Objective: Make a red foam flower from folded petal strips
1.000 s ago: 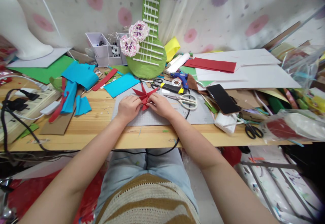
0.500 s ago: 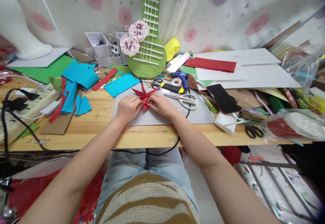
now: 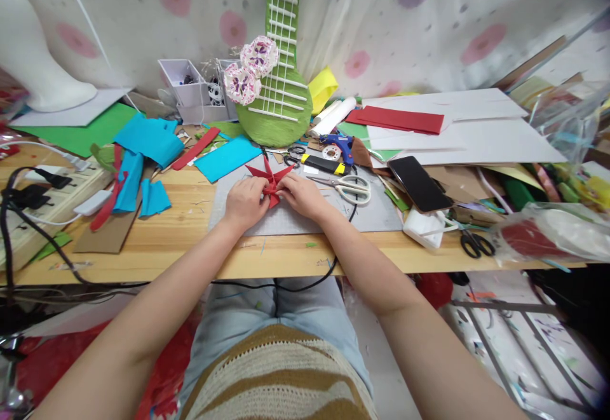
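A red paper flower with pointed petals [image 3: 269, 173] is held between my two hands over the grey cutting mat [image 3: 295, 221]. My left hand [image 3: 247, 201] has its fingers curled on the flower's left side near the middle. On the right side, my right hand [image 3: 301, 194] pinches the flower with thumb and fingertips. My hands hide part of its lower petals. White-handled scissors [image 3: 353, 189] lie on the mat to the right. Just behind the flower are a yellow-and-black utility knife [image 3: 325, 164] and a blue glue gun [image 3: 344, 147].
A green guitar-shaped piece [image 3: 274, 124] with paper flowers stands behind the mat. Blue crepe paper [image 3: 227, 159] and a power strip [image 3: 90, 185] lie left. A phone [image 3: 419, 183], black scissors [image 3: 476, 244] and white boards [image 3: 495, 143] are on the right. A black cable [image 3: 328, 272] hangs over the front edge.
My left fingers have shifted inward over the flower's centre and curled more. My right hand stays at nearly the same place on the flower.
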`<state>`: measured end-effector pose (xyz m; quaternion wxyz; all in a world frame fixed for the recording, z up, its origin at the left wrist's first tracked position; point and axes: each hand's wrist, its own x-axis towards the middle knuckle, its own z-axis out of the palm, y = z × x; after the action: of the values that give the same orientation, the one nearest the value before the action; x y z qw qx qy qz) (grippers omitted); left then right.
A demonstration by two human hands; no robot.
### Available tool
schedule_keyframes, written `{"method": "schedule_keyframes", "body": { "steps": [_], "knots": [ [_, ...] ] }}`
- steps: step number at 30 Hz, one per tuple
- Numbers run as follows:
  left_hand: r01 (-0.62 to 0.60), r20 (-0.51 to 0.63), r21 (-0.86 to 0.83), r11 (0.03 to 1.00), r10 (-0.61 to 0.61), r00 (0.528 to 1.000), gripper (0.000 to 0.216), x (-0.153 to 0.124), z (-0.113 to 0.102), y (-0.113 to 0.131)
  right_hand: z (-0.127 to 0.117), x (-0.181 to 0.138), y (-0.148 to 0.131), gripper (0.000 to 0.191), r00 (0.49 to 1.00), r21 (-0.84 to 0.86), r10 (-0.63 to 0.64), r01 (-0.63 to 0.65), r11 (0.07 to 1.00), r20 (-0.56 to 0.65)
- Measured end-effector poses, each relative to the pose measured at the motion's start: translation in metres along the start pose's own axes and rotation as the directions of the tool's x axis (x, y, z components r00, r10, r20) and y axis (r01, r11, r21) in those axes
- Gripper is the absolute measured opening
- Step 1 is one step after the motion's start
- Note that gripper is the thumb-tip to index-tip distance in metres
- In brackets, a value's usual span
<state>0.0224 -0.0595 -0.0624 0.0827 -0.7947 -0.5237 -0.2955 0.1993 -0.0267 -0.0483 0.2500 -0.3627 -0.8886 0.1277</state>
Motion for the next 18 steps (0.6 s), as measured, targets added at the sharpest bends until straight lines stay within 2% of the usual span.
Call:
{"method": "schedule_keyframes", "body": {
  "steps": [4,7,10,13,16,18],
  "knots": [
    [0.091,-0.005,-0.096,0.991,-0.092,0.996,0.018,-0.0003,-0.0015,0.0000,0.0012,0.0005,0.0018,0.005,0.999,0.025,-0.017,0.019,1.000,-0.050],
    [0.198,-0.069,-0.209,0.958,-0.216,0.974,0.025,-0.0003,-0.0037,-0.0020,0.0018,0.0013,0.0021,0.005,0.991,0.034,-0.002,0.007,0.999,-0.133],
    [0.233,-0.118,-0.335,0.913,-0.286,0.951,0.025,0.0005,-0.0051,-0.0021,0.0021,0.0025,0.0011,0.005,0.978,0.034,0.016,-0.010,0.999,-0.206],
    [0.186,-0.128,-0.401,0.897,-0.256,0.958,0.024,0.0019,-0.0049,0.0002,0.0021,0.0032,0.0005,0.006,0.974,0.013,-0.002,0.005,1.000,-0.227],
    [0.112,-0.135,-0.333,0.936,-0.164,0.977,0.019,0.0027,-0.0035,0.0025,0.0021,0.0031,0.0008,0.008,0.975,-0.014,-0.019,0.016,1.000,-0.222],
    [0.108,-0.134,-0.295,0.949,-0.153,0.979,0.015,0.0028,-0.0023,0.0035,0.0023,0.0028,0.0008,0.009,0.978,-0.030,-0.031,0.025,0.999,-0.207]
  ]
}}
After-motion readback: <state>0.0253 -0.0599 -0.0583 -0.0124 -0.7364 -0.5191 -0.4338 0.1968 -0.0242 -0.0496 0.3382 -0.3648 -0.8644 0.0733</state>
